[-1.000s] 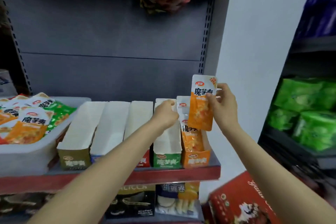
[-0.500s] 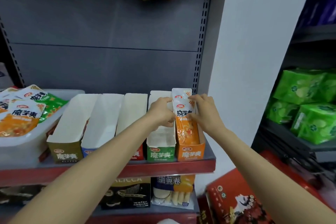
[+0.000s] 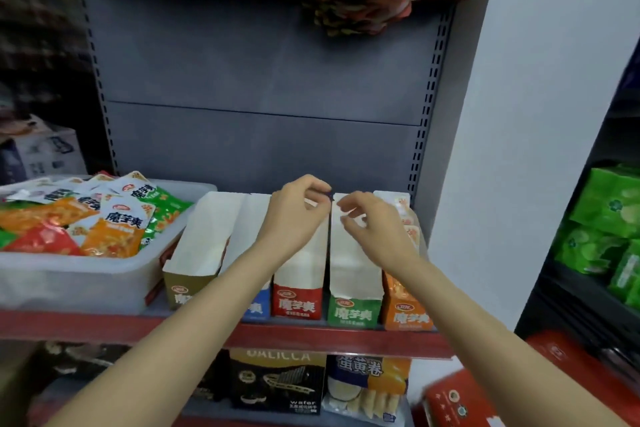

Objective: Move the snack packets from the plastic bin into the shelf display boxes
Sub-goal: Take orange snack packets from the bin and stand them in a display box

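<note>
Both hands hang over the row of display boxes on the red-edged shelf point(image 3: 311, 334), and neither holds a packet. The left hand point(image 3: 294, 218) sits above the red-fronted box point(image 3: 297, 302), its fingers point(image 3: 320, 189) loosely curled with nothing between them. The right hand point(image 3: 372, 230) is over the green-fronted box point(image 3: 353, 310), fingers half bent and spread a little, also bare (whether either hand touches a box wall cannot be told from this view).

Five boxes stand side by side, touching. From the left: an olive-fronted box point(image 3: 181, 291), a blue-fronted box point(image 3: 258, 308) largely hidden by the left forearm, then the red and green ones, and at the right end the orange-fronted box point(image 3: 407, 314). The first four show only their pale inner walls. In the orange box stand white-and-orange snack packets point(image 3: 398, 204), their tops rising behind the right hand.

To the left of the boxes, on the same shelf, rests the translucent plastic bin point(image 3: 69, 279), just beside the olive box. It holds a loose heap of snack packets point(image 3: 114, 225) in orange, red and green with white tops.

Below the shelf a black wafer box point(image 3: 277, 381) and a pack of egg rolls point(image 3: 367, 386) sit side by side. Green packs point(image 3: 609, 218) fill a dark rack at far right, and crumpled bags hang from the shelf above.
</note>
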The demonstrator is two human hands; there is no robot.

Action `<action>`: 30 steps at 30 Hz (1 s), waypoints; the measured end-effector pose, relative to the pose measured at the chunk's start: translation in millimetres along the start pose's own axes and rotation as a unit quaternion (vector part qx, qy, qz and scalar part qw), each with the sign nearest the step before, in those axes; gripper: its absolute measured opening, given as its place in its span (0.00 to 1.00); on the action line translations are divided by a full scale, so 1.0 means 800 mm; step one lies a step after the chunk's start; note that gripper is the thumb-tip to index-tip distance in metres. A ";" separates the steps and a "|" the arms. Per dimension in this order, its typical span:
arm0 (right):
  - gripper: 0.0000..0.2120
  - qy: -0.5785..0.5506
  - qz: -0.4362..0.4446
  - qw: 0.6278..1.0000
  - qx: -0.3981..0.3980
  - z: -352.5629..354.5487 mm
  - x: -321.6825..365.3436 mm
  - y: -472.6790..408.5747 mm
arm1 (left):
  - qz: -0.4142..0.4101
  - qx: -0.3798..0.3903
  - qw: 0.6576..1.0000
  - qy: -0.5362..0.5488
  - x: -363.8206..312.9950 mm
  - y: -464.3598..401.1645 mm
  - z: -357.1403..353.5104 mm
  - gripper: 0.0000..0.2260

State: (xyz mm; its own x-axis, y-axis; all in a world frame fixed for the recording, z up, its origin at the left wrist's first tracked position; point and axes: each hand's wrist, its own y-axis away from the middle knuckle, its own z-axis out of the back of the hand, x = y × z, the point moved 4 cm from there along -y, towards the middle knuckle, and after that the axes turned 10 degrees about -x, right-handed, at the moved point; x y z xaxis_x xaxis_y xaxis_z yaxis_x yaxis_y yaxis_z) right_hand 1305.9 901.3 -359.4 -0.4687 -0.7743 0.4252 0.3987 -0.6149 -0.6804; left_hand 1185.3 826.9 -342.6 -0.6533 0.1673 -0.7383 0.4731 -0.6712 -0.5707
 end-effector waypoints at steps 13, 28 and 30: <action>0.20 -0.096 0.044 0.977 0.188 -0.236 0.221 -0.078 | 0.084 -0.036 0.941 -0.325 0.195 -0.063 0.282 0.19; 0.29 0.033 0.013 0.968 0.248 -0.338 0.262 -0.105 | 0.135 0.063 0.869 -0.473 0.266 -0.074 0.321 0.30; 0.26 -0.028 -0.011 0.978 0.209 -0.325 0.262 -0.108 | 0.127 0.029 0.885 -0.448 0.261 -0.075 0.320 0.24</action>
State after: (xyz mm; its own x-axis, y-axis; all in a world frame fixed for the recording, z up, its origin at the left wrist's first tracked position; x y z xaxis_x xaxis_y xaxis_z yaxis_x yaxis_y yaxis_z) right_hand 968.5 830.9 -367.0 -0.4416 -0.7606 0.4759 0.6817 -0.6293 -0.3732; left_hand 869.0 716.8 -370.6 -0.7481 -0.6166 -0.2451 0.6585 -0.6443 -0.3889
